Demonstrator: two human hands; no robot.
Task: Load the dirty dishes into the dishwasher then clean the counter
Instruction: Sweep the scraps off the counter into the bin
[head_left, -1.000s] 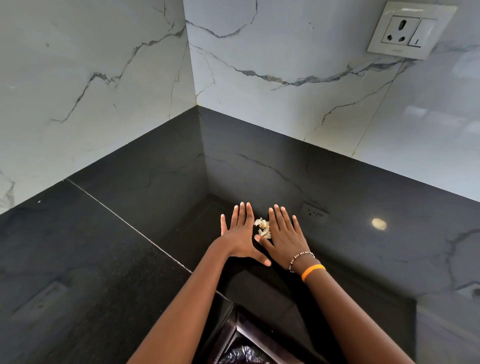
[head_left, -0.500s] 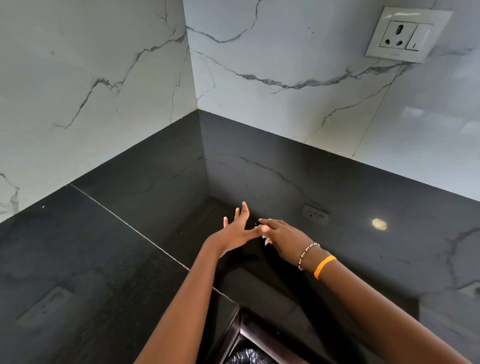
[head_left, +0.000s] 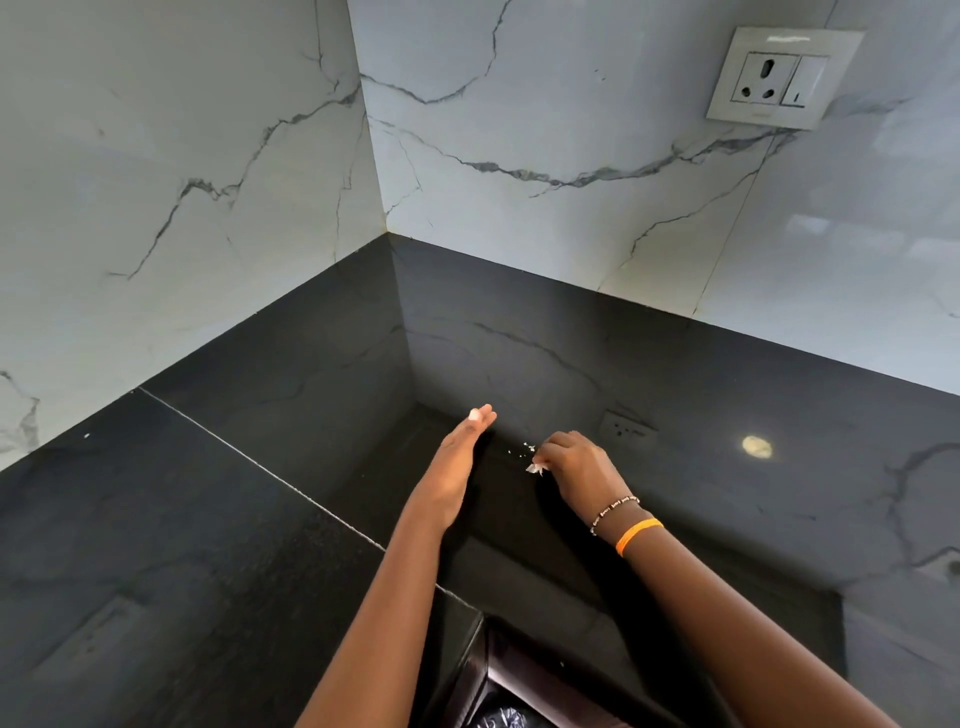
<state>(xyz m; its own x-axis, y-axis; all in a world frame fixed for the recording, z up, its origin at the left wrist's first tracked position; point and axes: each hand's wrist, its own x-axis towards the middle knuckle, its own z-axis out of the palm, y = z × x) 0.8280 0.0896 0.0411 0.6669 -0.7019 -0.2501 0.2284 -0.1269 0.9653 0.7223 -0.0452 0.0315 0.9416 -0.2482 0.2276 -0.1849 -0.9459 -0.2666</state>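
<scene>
Fingers of my right hand (head_left: 576, 467) are curled in, pinching a small pale scrap (head_left: 535, 469) that pokes out at the left of my knuckles. My left hand (head_left: 457, 467) stands on edge just left of it, fingers straight and pressed together, pointing toward the far corner, its outer edge down at the counter (head_left: 208, 545). The two hands are apart, and in the gap between them a few tiny white crumbs (head_left: 524, 447) lie scattered on the black stone, just beyond the scrap.

On my right wrist sit a beaded bracelet (head_left: 615, 512) and, nearer my elbow, an orange band (head_left: 638, 534).

At the near edge, between my forearms, the counter drops away to a dark opening where a crumpled black bag (head_left: 498, 719) shows.

The counter is glossy black stone with a thin pale seam (head_left: 249, 460) running across its left part. It meets a low black upstand, and above that white marble walls (head_left: 571, 130) with grey veins join in a corner. A socket with a switch (head_left: 779, 78) is mounted on the far right wall, and a round spot of light (head_left: 757, 447) shines on the stone to the right of my hand.
</scene>
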